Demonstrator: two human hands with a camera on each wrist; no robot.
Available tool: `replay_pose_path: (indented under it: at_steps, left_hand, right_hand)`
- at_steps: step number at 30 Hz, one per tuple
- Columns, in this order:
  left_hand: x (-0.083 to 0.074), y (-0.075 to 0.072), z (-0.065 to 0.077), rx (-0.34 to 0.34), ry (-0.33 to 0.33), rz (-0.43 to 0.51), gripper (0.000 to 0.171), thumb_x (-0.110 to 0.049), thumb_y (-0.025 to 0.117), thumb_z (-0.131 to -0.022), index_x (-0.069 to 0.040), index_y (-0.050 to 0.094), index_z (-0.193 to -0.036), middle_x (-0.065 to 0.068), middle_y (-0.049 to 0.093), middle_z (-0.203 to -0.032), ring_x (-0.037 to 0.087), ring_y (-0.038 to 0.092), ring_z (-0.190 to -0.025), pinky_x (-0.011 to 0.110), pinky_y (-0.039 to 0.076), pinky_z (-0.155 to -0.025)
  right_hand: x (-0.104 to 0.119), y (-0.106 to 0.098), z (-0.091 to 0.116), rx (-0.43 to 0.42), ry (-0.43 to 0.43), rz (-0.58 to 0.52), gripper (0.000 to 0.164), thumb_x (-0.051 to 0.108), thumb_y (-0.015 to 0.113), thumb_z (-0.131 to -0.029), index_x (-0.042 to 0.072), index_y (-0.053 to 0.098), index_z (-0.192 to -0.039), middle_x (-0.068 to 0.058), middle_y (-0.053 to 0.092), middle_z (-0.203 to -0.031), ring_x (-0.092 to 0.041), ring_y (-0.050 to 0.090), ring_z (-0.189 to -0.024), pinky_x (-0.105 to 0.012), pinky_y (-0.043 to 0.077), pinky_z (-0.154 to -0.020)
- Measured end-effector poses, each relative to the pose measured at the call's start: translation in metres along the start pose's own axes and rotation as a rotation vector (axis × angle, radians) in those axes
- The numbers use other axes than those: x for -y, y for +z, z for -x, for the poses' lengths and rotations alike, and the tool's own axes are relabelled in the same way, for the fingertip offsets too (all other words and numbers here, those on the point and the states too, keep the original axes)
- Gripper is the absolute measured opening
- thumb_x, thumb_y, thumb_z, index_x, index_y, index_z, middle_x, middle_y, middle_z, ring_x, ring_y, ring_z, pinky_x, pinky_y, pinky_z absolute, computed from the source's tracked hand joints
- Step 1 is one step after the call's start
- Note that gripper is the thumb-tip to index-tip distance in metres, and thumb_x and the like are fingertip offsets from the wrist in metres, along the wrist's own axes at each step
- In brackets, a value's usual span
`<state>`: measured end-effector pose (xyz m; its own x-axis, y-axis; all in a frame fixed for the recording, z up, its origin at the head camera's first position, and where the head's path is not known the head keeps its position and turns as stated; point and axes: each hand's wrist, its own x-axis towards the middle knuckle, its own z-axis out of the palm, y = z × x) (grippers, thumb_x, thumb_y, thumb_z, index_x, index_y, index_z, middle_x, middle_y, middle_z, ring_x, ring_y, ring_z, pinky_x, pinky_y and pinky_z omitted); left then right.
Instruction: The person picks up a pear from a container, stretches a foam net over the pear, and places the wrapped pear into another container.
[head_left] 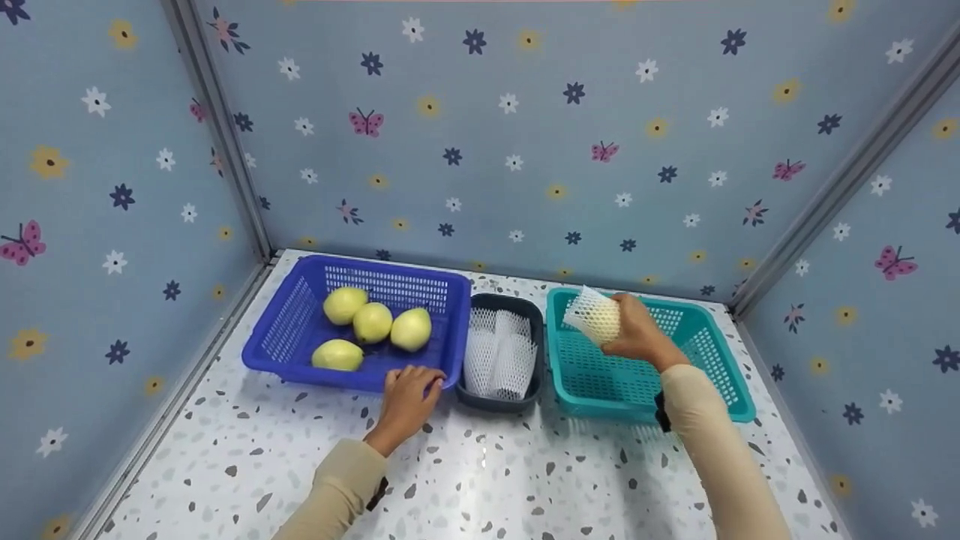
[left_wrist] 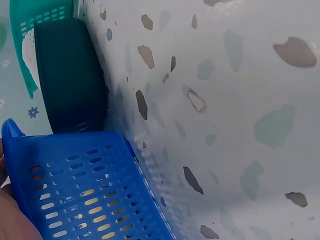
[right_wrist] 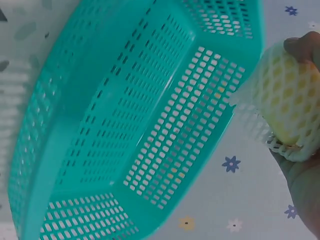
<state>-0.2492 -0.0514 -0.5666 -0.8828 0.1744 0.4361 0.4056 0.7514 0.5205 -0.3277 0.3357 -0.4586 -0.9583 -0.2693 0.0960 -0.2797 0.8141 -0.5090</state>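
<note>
My right hand [head_left: 637,330] grips a yellow-green pear [head_left: 604,324] in a white foam net sleeve above the teal basket [head_left: 600,409]. In the right wrist view, the netted pear [right_wrist: 285,100] is close by, and the sleeve's loose end sticks out toward the basket. My left hand [head_left: 409,394] has its fingers hooked over the front rim of the blue basket [head_left: 300,371], near its right corner. Several bare pears [head_left: 411,330] lie in that basket. The left wrist view shows only part of this hand [left_wrist: 15,217] at the slotted basket wall [left_wrist: 75,160].
Between the two baskets stands a small dark bin [head_left: 499,405] holding several white foam net sleeves [head_left: 514,356]. All three containers are on a white speckled tabletop [head_left: 487,480]. Flower-patterned panels [head_left: 480,150] enclose the back and both sides.
</note>
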Motion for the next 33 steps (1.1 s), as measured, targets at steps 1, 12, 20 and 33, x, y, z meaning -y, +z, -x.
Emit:
replay_pose_path:
  at_steps: [1,12,20,33]
  left_hand:
    - [0.000,0.000,0.000,0.002,0.000,0.003,0.018,-0.024,0.051,-0.087,-0.015,0.065,-0.097,-0.004,0.061,-0.093,0.016,0.049,-0.086,0.038,0.026,-0.081]
    - [0.000,-0.003,0.000,-0.010,0.034,-0.004,0.017,-0.024,0.050,-0.089,-0.018,0.064,-0.095,-0.005,0.061,-0.091,0.016,0.050,-0.087,0.038,0.027,-0.080]
    - [0.002,-0.004,0.002,0.009,0.026,-0.031,0.018,-0.024,0.049,-0.089,-0.018,0.064,-0.097,-0.005,0.060,-0.091,0.016,0.049,-0.088,0.037,0.027,-0.081]
    - [0.003,-0.003,0.004,0.007,0.046,-0.027,0.019,-0.024,0.049,-0.089,-0.017,0.064,-0.098,-0.004,0.060,-0.092,0.016,0.050,-0.088,0.038,0.028,-0.082]
  right_hand:
    - [-0.001,0.000,-0.003,0.014,0.004,0.038,0.089,0.010,0.077,-0.058,0.004,0.025,-0.129,-0.014,0.040,-0.113,-0.024,0.044,-0.091,-0.040,0.043,-0.068]
    - [-0.021,0.015,-0.023,0.096,0.025,0.317,0.080,0.012,0.080,-0.056,0.007,0.033,-0.121,-0.015,0.045,-0.110,-0.029,0.046,-0.093,-0.047,0.042,-0.073]
    - [-0.029,0.029,-0.028,0.163,0.052,0.370,0.079,0.013,0.082,-0.055,0.006,0.035,-0.119,-0.016,0.047,-0.108,-0.032,0.048,-0.096,-0.050,0.042,-0.076]
    - [-0.038,0.057,-0.036,0.182,0.026,0.490,0.075,0.012,0.082,-0.055,0.006,0.038,-0.115,-0.016,0.052,-0.103,-0.034,0.053,-0.092,-0.050,0.044,-0.073]
